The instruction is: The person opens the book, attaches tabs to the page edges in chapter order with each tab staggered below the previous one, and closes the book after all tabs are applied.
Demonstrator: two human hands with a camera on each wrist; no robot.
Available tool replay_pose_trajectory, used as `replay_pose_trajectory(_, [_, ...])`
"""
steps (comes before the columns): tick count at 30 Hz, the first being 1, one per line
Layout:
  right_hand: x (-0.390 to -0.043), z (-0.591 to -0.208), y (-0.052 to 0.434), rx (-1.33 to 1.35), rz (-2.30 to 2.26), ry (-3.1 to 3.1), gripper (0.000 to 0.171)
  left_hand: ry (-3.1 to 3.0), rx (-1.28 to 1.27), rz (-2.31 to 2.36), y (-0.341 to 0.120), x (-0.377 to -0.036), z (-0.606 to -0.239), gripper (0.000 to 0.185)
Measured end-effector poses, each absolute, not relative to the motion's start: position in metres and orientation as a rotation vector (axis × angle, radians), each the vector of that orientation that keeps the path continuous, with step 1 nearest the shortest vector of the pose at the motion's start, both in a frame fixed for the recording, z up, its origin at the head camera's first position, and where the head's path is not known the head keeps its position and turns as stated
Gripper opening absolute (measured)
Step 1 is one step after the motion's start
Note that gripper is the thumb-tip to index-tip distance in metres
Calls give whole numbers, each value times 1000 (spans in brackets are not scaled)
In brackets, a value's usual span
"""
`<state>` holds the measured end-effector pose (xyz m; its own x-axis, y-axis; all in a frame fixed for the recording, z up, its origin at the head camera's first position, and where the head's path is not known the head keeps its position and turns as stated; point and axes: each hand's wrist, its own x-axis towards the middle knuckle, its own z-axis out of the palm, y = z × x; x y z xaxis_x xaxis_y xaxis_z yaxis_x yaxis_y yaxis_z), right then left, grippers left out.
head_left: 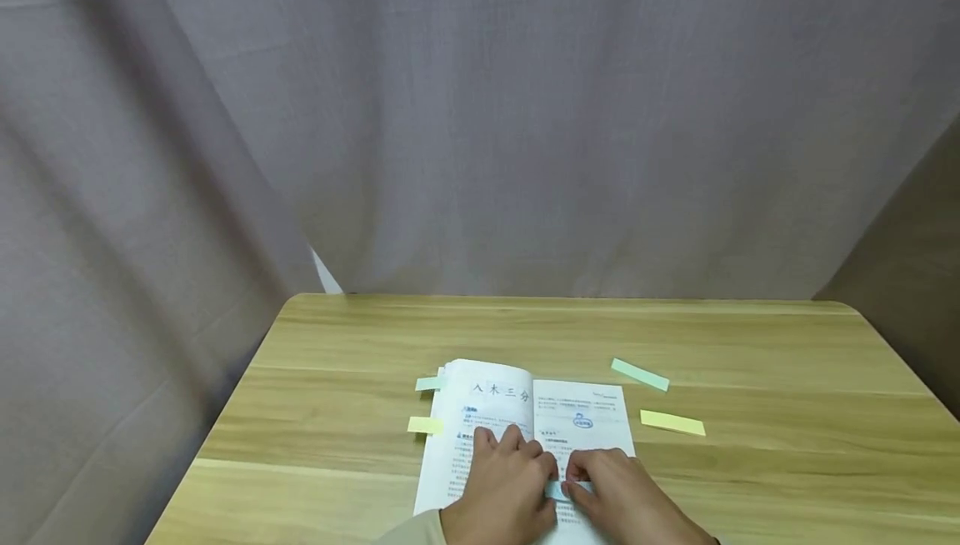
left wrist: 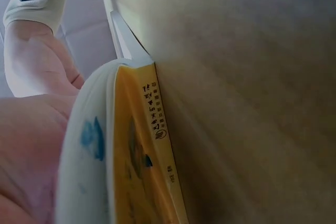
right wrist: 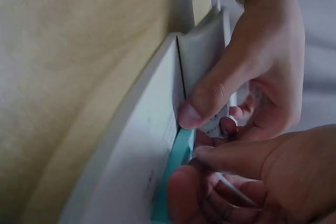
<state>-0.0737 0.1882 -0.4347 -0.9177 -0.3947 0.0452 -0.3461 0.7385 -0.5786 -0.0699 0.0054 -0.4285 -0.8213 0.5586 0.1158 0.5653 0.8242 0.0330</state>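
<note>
An open book (head_left: 480,403) with printed pages lies at the table's near edge. My left hand (head_left: 506,487) rests over its left page, near the centre fold. Its thumb and a bent finger meet the left end of a blue sticky strip (head_left: 555,491) on the right page. From the other side my right hand (head_left: 618,495) pinches the strip between thumb and fingertips. In the right wrist view, the strip (right wrist: 178,153) looks teal, and a thin pale edge (right wrist: 236,190) shows among the right hand's fingers. The left wrist view shows the book's yellow cover (left wrist: 152,145) from the side.
A green sticky strip (head_left: 640,374) and a yellow one (head_left: 672,422) lie on the wooden table (head_left: 787,378) right of the book. Green (head_left: 429,383) and yellow tabs (head_left: 425,425) stick out from the left page edge. A grey curtain (head_left: 525,128) hangs behind.
</note>
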Motion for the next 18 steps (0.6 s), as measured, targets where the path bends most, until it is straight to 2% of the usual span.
replay_pose_trajectory(11, [-67,-442,200,-913,-1060,2804,21,-2735,-953,105,9,-69,-431,21])
replay_pose_trajectory(18, [-64,-422,218,-637,-1087,2700,7,-2882,-926,-30,8,-71,-427,20])
